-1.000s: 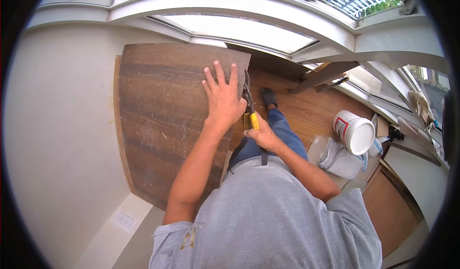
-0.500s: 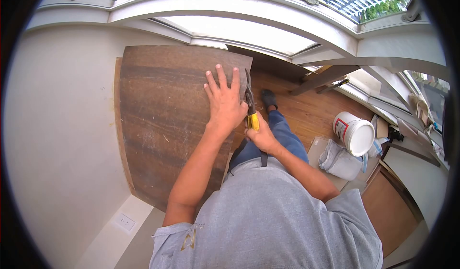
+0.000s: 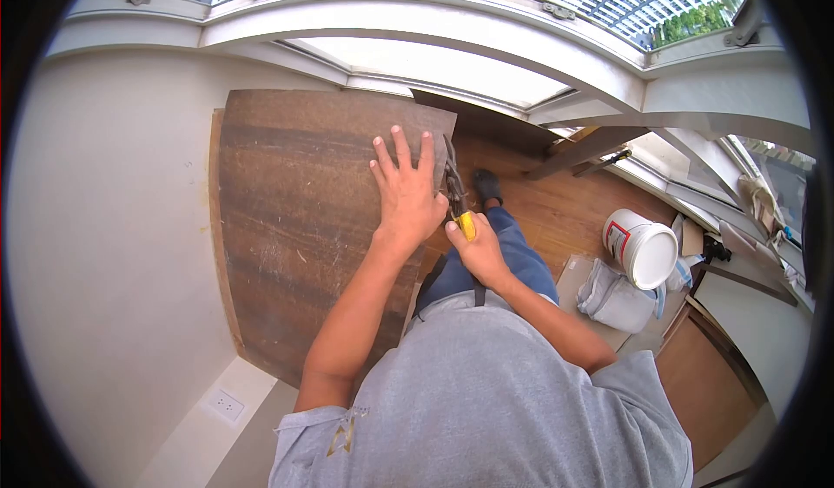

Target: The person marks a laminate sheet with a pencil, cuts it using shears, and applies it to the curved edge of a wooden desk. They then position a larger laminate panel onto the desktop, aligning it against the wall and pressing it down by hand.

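Observation:
A large brown wood-patterned sheet [image 3: 295,210] with streaks and scuffs lies in front of me on the left. My left hand [image 3: 407,194] rests flat on it near its right edge, fingers spread and thumb toward that edge. Beside the thumb, my right hand [image 3: 480,249] is closed round the yellow handle of dark-jawed snips [image 3: 455,186]. The snips point away from me along the sheet's right edge, and their jaws overlap that edge in this view. My right palm and fingers hide most of the handle.
White window frames [image 3: 417,23] run across the far side, and a pale wall [image 3: 122,210] borders the left. On the right, a white bucket [image 3: 641,249] stands beside a folded plastic bag [image 3: 615,297]. My foot [image 3: 487,186] is on the wooden floor [image 3: 539,201].
My right hand and the snips have shifted slightly toward me and to the right, and the snips' jaws look turned a little. My left hand stays flat on the sheet.

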